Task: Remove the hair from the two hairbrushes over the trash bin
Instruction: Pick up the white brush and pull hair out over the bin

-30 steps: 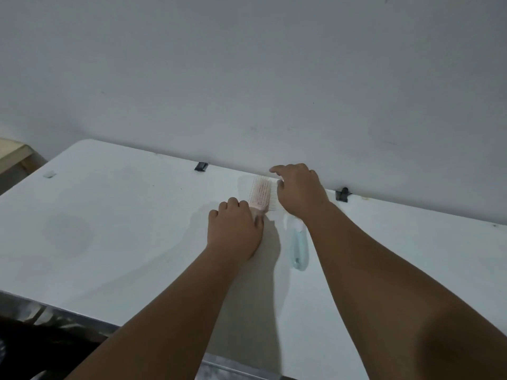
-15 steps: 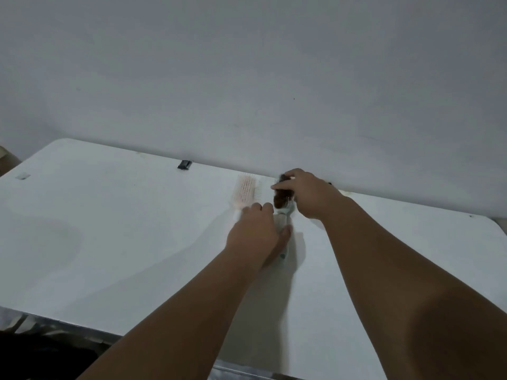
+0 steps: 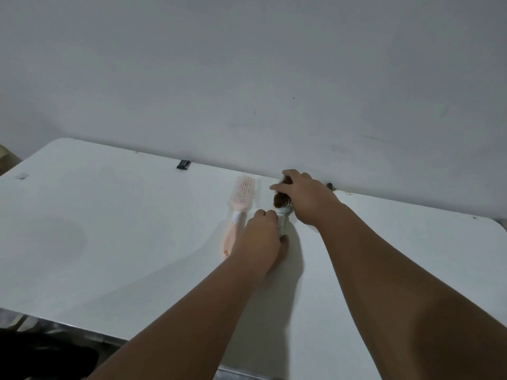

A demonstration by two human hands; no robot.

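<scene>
Grips the handle of the pale blue hairbrush [image 3: 282,218] in the left hand [image 3: 260,238], fingers curled tight round it, at the far side of the white table [image 3: 109,242] close to the wall [image 3: 247,78]. Covers the head of this brush with the right hand [image 3: 305,200], fingers bent and closed on the clump of brown hair [image 3: 279,200] sitting in the bristles. Has the pink hairbrush [image 3: 242,197] lying flat just beside on the left, bristles up, handle toward the person.
</scene>
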